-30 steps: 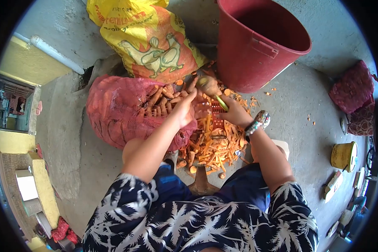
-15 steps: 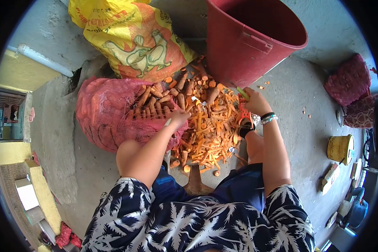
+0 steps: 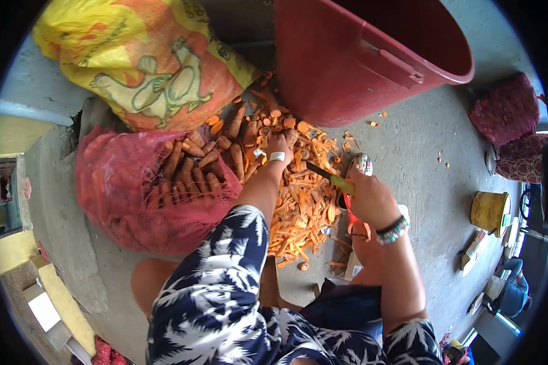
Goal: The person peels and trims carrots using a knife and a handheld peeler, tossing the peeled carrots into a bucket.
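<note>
My left hand (image 3: 279, 146), with a white strip on it, reaches into the pile and is closed on a carrot (image 3: 291, 136); its fingers are partly hidden. My right hand (image 3: 371, 198) grips a knife (image 3: 321, 172) by its green handle, the dark blade pointing left over the carrot peelings (image 3: 304, 207). Peelings and cut carrot ends are heaped on the floor between my legs. Left of the heap lies a pink mesh sack (image 3: 122, 188), open toward the pile, with whole carrots (image 3: 192, 173) in its mouth.
A large red bin (image 3: 347, 73) stands behind the heap, beside a yellow and orange printed sack (image 3: 146, 73). At right are filled mesh sacks (image 3: 505, 112) and a yellow bucket (image 3: 491, 213). A person (image 3: 512, 289) is at the far right.
My left hand has moved from the mesh sack's edge up and right to a carrot. My right hand has come lower, its knife now pointing left. The view has shifted.
</note>
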{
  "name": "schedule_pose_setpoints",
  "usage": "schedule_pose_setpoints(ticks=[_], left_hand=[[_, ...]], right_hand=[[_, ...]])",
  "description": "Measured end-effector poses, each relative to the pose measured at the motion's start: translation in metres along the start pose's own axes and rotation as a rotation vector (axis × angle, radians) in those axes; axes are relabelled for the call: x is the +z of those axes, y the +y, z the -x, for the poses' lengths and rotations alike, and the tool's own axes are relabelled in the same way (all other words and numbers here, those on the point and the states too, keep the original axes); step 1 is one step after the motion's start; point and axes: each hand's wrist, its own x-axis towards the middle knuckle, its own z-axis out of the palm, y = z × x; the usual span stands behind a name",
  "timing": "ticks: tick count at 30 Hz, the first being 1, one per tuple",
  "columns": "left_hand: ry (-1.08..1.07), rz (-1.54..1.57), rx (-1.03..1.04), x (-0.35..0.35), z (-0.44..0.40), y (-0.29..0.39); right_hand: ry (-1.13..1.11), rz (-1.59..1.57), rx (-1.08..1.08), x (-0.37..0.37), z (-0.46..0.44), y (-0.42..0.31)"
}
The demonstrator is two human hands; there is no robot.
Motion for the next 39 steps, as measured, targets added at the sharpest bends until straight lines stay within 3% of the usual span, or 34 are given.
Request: schedule_pose_setpoints(ticks=[2,4,5,8,10,11,12,14,15,16,18,19,20,22,26,28,30,39], left_hand=[[0.066,-0.113,0.042,-0.009,-0.005,0.017],[0.076,-0.125,-0.105,-0.021,0.0,0.035],[-0.005,-0.077,-0.071,0.016,-0.039,0.019],[-0.13,0.066,-0.077,0.024,-0.06,0.004],[0.006,0.384,-0.064,-0.008,-0.03,-0.001],[-0.138,0.974,-0.023,0.02,-0.059,-0.024],[-0.353,1.362,0.05,-0.021,-0.026,-0.028],[-0.616,1.787,0.149,-0.072,0.021,-0.04],[-0.657,1.824,0.139,-0.099,0.05,-0.045],[-0.636,1.779,0.268,-0.118,0.071,-0.05],[-0.467,1.471,0.185,-0.165,0.131,-0.056],[-0.467,1.284,0.308,-0.187,0.154,-0.059],[-0.065,1.201,0.451,-0.194,0.187,-0.059],[0.058,0.785,0.492,-0.213,0.227,-0.08],[0.169,0.667,0.445,-0.232,0.312,-0.096],[0.395,0.558,0.512,-0.229,0.331,-0.096],[0.404,0.639,0.541,-0.224,0.333,-0.098],[0.439,0.606,0.617,-0.234,0.341,-0.088]], right_hand=[[0.04,-0.018,0.02,-0.004,-0.004,0.003],[0.008,-0.009,0.018,-0.013,-0.005,-0.003],[-0.019,0.0,0.008,-0.013,-0.006,-0.004],[-0.014,0.027,-0.006,-0.008,-0.01,0.001],[0.044,-0.011,-0.014,-0.01,-0.011,-0.004],[0.104,-0.047,-0.021,-0.012,-0.01,-0.006],[0.12,-0.056,-0.033,-0.01,-0.011,-0.007],[0.296,-0.23,-0.189,-0.002,-0.015,-0.008],[0.343,-0.28,-0.241,-0.001,-0.014,-0.014],[0.355,-0.288,-0.265,0.002,-0.015,-0.018],[0.344,-0.405,-0.389,0.004,-0.013,-0.027],[0.362,-0.417,-0.449,0.0,-0.004,-0.039],[0.367,-0.423,-0.469,-0.001,0.006,-0.049],[0.318,-0.433,-0.55,0.0,0.022,-0.065],[0.304,-0.427,-0.666,0.011,0.056,-0.09],[0.309,-0.385,-0.729,0.019,0.058,-0.092],[0.232,-0.366,-0.742,0.021,0.062,-0.091],[0.311,-0.527,-0.759,0.018,0.07,-0.095]])
